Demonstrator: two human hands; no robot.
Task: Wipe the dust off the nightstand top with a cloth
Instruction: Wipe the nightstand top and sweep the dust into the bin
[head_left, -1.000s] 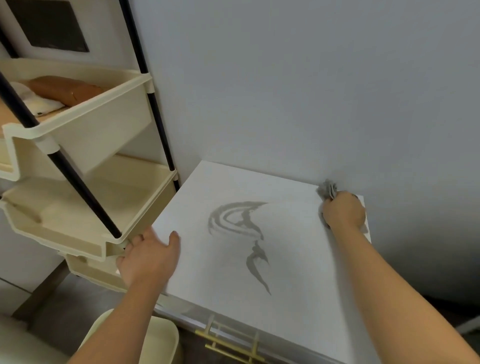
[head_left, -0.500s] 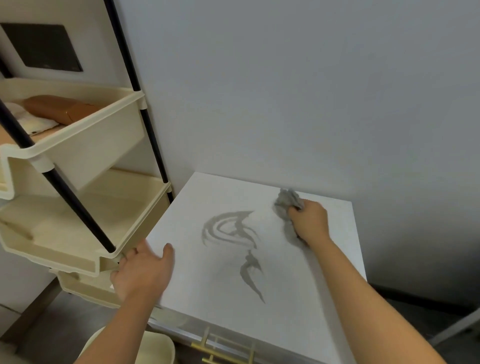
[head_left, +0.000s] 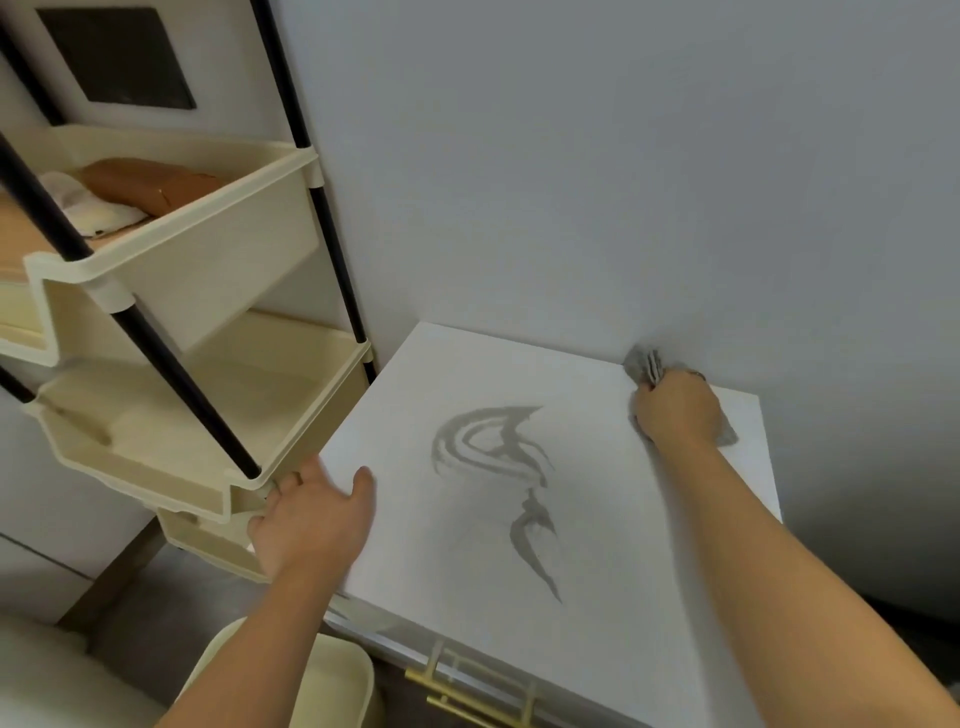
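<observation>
The white nightstand top (head_left: 613, 525) fills the lower middle of the head view. Grey dust smears (head_left: 493, 447) curve across its centre, with a second streak (head_left: 535, 545) trailing toward the front. My right hand (head_left: 675, 410) presses a crumpled grey cloth (head_left: 644, 364) onto the back right corner, against the wall. My left hand (head_left: 311, 519) rests open on the top's left edge, thumb lying on the surface and fingers over the side.
A cream tiered cart (head_left: 171, 374) with black poles (head_left: 182, 384) stands tight against the nightstand's left side; its upper tray holds a brown pouch (head_left: 150, 184). A cream bin (head_left: 322, 680) sits below left. A gold drawer handle (head_left: 467, 691) shows at the front. Grey wall (head_left: 623, 182) behind.
My right hand has swept the cloth from the back middle of the top out to the back right corner. The left hand stays on the left edge.
</observation>
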